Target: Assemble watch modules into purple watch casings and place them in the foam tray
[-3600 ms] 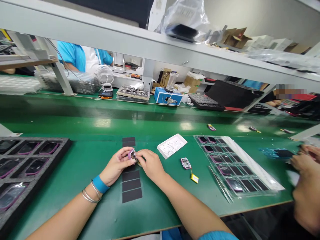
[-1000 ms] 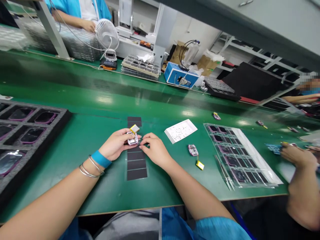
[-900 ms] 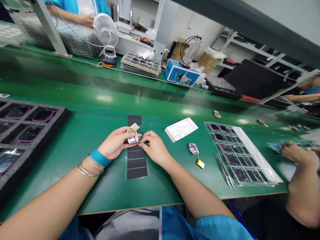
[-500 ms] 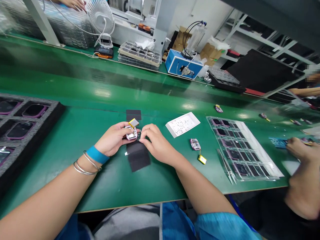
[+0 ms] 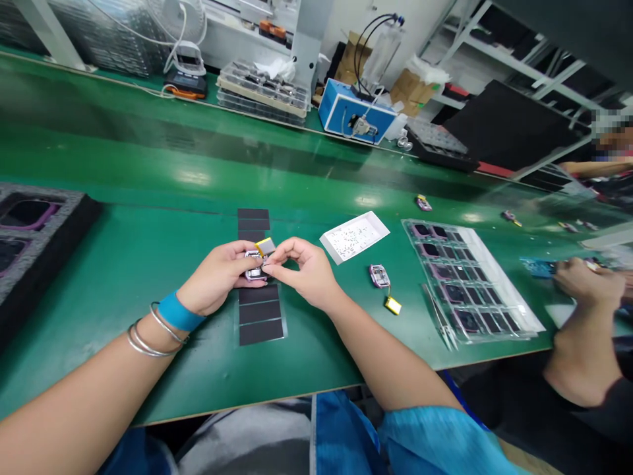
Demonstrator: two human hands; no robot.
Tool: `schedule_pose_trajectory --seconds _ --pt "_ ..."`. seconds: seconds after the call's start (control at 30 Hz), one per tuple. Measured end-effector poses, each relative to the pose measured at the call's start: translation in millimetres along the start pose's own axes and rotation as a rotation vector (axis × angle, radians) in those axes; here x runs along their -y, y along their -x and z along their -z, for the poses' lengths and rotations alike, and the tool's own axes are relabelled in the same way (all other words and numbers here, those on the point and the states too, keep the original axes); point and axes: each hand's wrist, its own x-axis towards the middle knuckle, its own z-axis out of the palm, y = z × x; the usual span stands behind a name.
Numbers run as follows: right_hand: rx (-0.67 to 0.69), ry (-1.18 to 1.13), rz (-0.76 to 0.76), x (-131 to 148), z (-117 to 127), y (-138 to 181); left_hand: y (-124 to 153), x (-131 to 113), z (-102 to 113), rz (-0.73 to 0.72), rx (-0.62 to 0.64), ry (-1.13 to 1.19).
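Note:
My left hand (image 5: 217, 277) is closed around a small pink device case (image 5: 254, 267) with a yellow battery (image 5: 266, 246) sticking up from it. Touching the case from the right, my right hand (image 5: 301, 270) pinches something small and dark at its edge; I cannot make out what. Both hands hover over a strip of black adhesive pads (image 5: 258, 310) lying on the green bench (image 5: 148, 264). A second pink case (image 5: 379, 276) with a wired yellow battery (image 5: 393, 305) lies to the right.
A white card (image 5: 354, 235) lies behind the hands. A clear tray of screen parts (image 5: 465, 284) and tweezers (image 5: 438, 313) sit right. A dark foam tray (image 5: 34, 231) holds devices at the left. A co-worker's hand (image 5: 586, 284) works far right. A blue box (image 5: 353, 119) stands beyond the belt.
My right hand lifted from the pad strip, which had curled up under it and now lies flat, up to the case in my left hand. The view tilted down and shifted right.

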Motion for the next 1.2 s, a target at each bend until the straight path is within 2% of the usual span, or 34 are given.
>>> schedule_pose_trajectory --seconds 0.4,0.6,0.8,0.87,0.97,1.07,1.2 --pt "-0.024 0.086 0.013 -1.9 -5.2 1.4 -0.4 2.0 1.0 0.026 0.018 0.05" --pt "-0.032 0.255 0.061 -0.1 -6.1 4.2 -0.2 1.0 0.0 0.024 0.008 0.079" --pt "-0.011 0.563 0.224 -0.2 -9.8 7.0 -0.7 2.1 1.0 -0.012 0.0 0.094" --pt "-0.048 0.617 0.245 -0.9 -9.0 6.1 -0.6 2.5 0.6 -0.023 -0.009 0.085" --pt "-0.14 0.513 0.148 -3.4 -6.1 2.5 -0.1 2.7 -1.0 -0.014 -0.006 0.066" --pt "-0.118 0.248 0.025 -6.7 -4.2 -1.4 0.7 2.1 -1.9 -0.013 -0.009 0.067" --pt "-0.166 0.136 0.031 -7.1 -3.8 -2.8 2.1 0.8 -1.6 -0.014 0.068 0.122"
